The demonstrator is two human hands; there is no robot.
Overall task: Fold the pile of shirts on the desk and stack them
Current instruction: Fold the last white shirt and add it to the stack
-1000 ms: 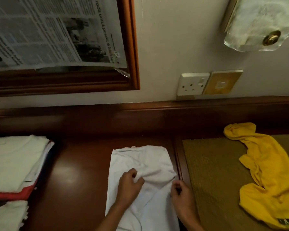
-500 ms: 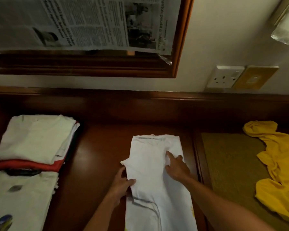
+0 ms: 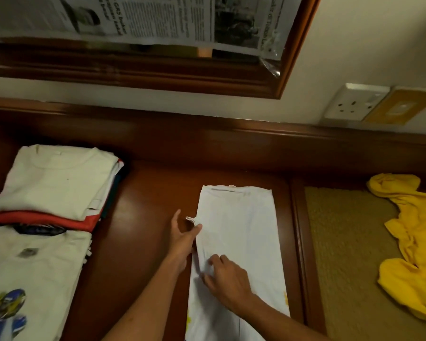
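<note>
A white shirt (image 3: 241,232) of thin, soft cloth lies as a long narrow strip on the glossy brown desk (image 3: 143,217), collar end toward the wall. The left hand (image 3: 182,239) reaches along its left edge, fingers nearly straight, thumb pressing a small sleeve flap; it grips nothing. The right hand (image 3: 225,276) lies on the cloth nearer the person, curled fingers pinching a fold. A folded stack (image 3: 54,185), cream over red, sits far left; a crumpled yellow shirt (image 3: 413,244) lies on a coarse woven mat (image 3: 342,242) to the right
</note>
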